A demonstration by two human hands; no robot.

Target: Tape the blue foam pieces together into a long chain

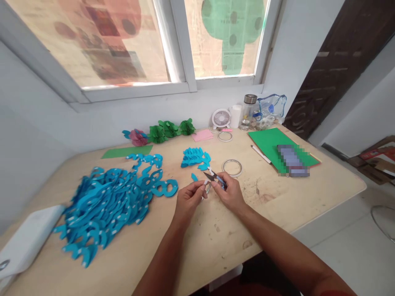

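Near the middle of the wooden table, my left hand (191, 200) pinches a small strip of white tape (206, 181). Beside it on the right, my right hand (230, 191) is closed on small scissors (219, 179) with dark blades and blue handles, the blades pointing left toward the tape. Just beyond the hands lie a small stack of blue paper pieces (193, 157) and a loose blue scrap (194, 177). A roll of tape (232, 167) rests flat behind my right hand. A large heap of blue cut paper with white tape bits (108, 205) spreads over the left side.
Green paper pom-poms (169, 128), a pink flower (138, 137), a small fan (221, 118) and a glass bottle (248, 112) stand along the wall. On the right are green sheets (268, 144), a pen (261, 154) and a blurred phone (292, 160). A white case (29, 242) lies left.
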